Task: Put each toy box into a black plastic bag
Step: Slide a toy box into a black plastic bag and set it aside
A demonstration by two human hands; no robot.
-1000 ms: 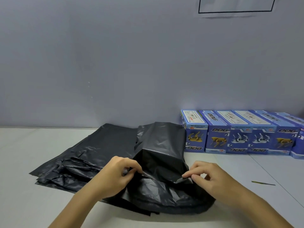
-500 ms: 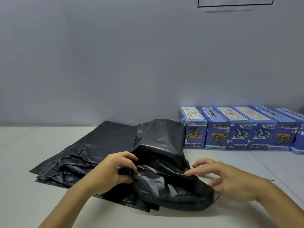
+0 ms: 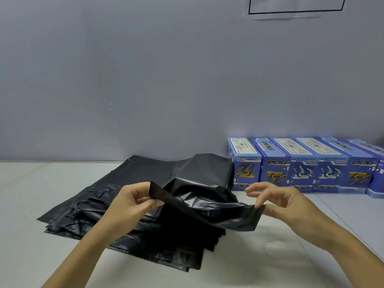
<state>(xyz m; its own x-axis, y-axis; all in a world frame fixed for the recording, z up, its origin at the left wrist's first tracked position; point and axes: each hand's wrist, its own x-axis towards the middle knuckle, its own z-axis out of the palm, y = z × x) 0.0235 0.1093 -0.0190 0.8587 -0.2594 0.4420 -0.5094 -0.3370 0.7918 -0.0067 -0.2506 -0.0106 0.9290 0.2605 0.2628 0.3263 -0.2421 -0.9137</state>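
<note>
**Bag flap held at both corners**

Desk (image 3: pixel 41 256): white surface w/ grey wall (image 3: pixel 145 80) behind. Sheet (image 3: pixel 295 7) w/ black frame on wall, top right.

Stack (image 3: pixel 87 206): flat black bags, left-centre on desk, edges fanned toward viewer.

L hand (image 3: pixel 133 202): grip holding left corner of flap (image 3: pixel 207 213), thumb under, fingers over.

Bag (image 3: pixel 199 181): lies on stack, bulged over boxy contents; a strip of blue print shows under the lifted flap. Flap is raised off stack and stretched between both hands.

R hand (image 3: pixel 284 206): narrow pinch on right corner of flap, thumb + fingertip; remaining fingers spread and raised.

Boxes (image 3: pixel 301 165): blue "DOG" toy boxes, one row along wall, touching side by side, right of bag. Leftmost box sits just beside bag.
</note>
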